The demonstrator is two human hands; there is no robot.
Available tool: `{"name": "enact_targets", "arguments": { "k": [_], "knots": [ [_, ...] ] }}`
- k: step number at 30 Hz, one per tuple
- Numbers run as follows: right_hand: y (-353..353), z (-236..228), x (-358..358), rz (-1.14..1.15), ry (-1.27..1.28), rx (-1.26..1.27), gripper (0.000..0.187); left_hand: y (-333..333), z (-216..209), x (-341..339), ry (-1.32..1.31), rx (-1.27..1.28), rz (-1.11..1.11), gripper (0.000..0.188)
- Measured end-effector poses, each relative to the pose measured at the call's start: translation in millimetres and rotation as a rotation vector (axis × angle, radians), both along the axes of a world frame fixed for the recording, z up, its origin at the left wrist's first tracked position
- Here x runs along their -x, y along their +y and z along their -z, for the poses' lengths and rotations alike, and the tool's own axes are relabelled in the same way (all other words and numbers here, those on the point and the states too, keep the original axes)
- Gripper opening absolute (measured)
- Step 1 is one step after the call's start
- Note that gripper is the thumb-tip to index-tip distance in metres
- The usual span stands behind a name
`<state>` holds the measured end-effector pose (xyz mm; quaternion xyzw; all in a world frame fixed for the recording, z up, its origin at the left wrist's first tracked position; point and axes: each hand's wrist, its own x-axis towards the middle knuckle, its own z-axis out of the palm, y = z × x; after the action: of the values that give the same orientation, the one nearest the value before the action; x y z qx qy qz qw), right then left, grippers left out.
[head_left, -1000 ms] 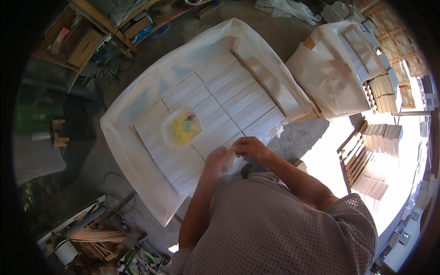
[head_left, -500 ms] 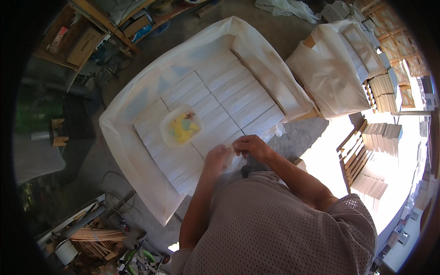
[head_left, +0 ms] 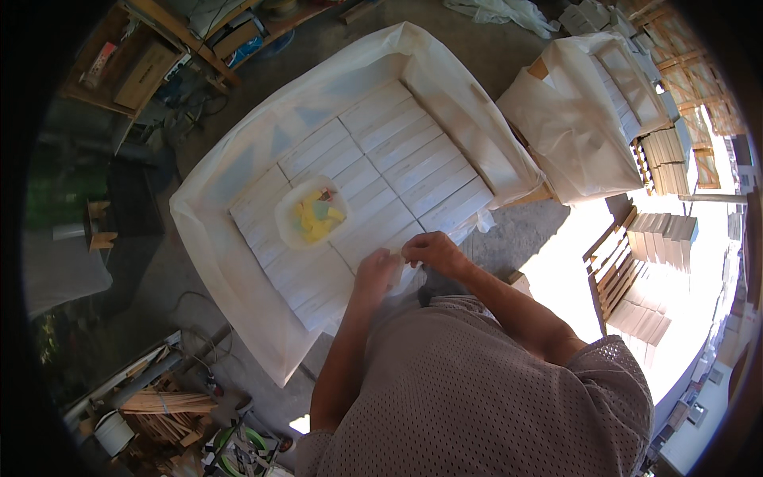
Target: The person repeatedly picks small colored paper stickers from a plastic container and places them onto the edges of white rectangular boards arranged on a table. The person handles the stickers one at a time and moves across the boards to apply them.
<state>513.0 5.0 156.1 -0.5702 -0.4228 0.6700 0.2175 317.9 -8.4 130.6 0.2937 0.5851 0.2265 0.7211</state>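
Close to my body, at the near edge of a large plastic-lined crate (head_left: 238,318), my two hands are brought together. My left hand (head_left: 376,273) is closed, its fingers pinched on something pale and small. Right beside it, my right hand (head_left: 431,251) also has its fingertips pinched together, facing the left hand. What lies between the fingers is too small to make out. Beneath and beyond them are rows of white boxes (head_left: 397,151) packed in the crate. On these boxes sits a whitish plastic tub (head_left: 284,216) with yellow pieces (head_left: 318,222) in it.
A second plastic-covered stack (head_left: 564,135) stands at the far right. Sunlit stacks on a wooden pallet (head_left: 608,278) lie to the right. Wooden shelving (head_left: 143,71) is at the far left. Wood strips (head_left: 171,409) and a white bucket (head_left: 115,433) are at the lower left.
My hands stay together at nearly the same spot, with only slight finger movement. The view has shifted a little; the tub and boxes stay put.
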Motion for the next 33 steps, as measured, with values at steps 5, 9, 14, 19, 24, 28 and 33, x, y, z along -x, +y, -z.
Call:
{"name": "enact_targets", "arguments": {
  "k": [5, 9, 14, 19, 24, 28, 33],
  "knots": [
    [-3, 4, 4, -0.004, -0.090, -0.042, 0.025, -4, 10, 0, 0.063, -0.080, 0.068, 0.016],
    [-6, 8, 6, -0.078, -0.277, -0.114, 0.027, -6, 14, -9, 0.295, -0.264, 0.183, 0.020],
    [-13, 14, 12, -0.103, -0.448, -0.260, 0.028, -11, 8, -16, 0.446, -0.529, 0.253, 0.026],
    [-18, 23, 16, -0.046, -0.448, -0.406, 0.023, -9, 6, -14, 0.432, -0.568, 0.244, 0.027],
    [-15, 25, 21, -0.010, -0.451, -0.441, 0.019, -4, 11, -9, 0.323, -0.436, 0.230, 0.027],
    [-6, 13, 21, 0.066, -0.270, -0.134, 0.020, 0, 20, -3, 0.151, -0.233, 0.112, 0.025],
    [2, -1, 24, 0.164, -0.203, -0.167, 0.021, 9, 41, 17, -0.015, -0.248, 0.046, 0.023]
  ]
}}
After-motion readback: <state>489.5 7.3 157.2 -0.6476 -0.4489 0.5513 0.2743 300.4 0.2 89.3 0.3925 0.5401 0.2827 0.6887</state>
